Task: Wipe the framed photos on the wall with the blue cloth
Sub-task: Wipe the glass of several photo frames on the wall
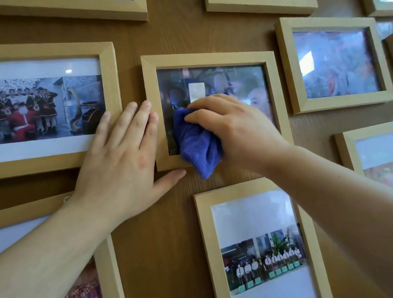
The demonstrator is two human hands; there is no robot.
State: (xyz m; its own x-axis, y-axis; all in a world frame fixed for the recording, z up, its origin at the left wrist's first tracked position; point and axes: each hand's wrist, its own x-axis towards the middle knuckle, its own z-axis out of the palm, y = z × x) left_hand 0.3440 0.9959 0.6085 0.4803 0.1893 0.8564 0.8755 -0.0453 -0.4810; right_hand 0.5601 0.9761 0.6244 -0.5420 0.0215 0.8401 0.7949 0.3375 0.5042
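A small light-wood framed photo [207,57] hangs at the centre of the brown wooden wall. My right hand [234,125] presses a bunched blue cloth [196,141] against the lower left of its glass, and the cloth's tail hangs past the bottom rail. My left hand [122,152] lies flat with its fingers spread. Its fingertips rest on the small frame's left rail and on the right rail of the large frame [107,61] beside it. The thumb lies under the small frame's bottom edge.
More light-wood frames surround it: one to the right [339,102], one below [205,245], one at lower left [110,281], one at lower right [372,128], several along the top. Narrow strips of bare wall [153,251] run between them.
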